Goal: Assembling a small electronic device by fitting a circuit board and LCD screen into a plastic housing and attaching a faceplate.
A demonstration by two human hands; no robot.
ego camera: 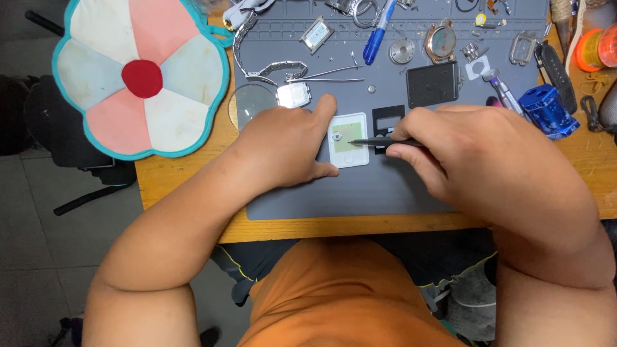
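At far left, hanging half off the counter [186,193], sits a flower-shaped cushion [141,77] with pink and white petals, a teal edge and a red centre; it's not in play. Next over, on the grey work mat [385,193], a metal watch bracelet [257,58] lies near a clear round lens [247,103] and a small square watch case [294,94].

Your left hand [286,144] lies flat on the mat, index finger stretched along the top edge and thumb against the lower edge of the white square module [349,140], pinning it rather than gripping it. The module sits mid-mat, green panel up, with a small round metal part near its left side.

Your right hand [475,154] is closed in a pinch around a thin black tool [385,142], tip touching the green panel. Just behind the tip lies a black square frame [388,119], and farther back a black back plate [432,83], both apart from the module.

Judging progress: the piece looks opened up, with frame and plate already off. Work on the inner module seems to be mid-way; nothing is reassembled yet.

Farther right: a blue pen [379,32], a round rose-coloured watch case [442,42], a blue block-shaped tool [548,109] and an orange spool [598,48], all untouched.
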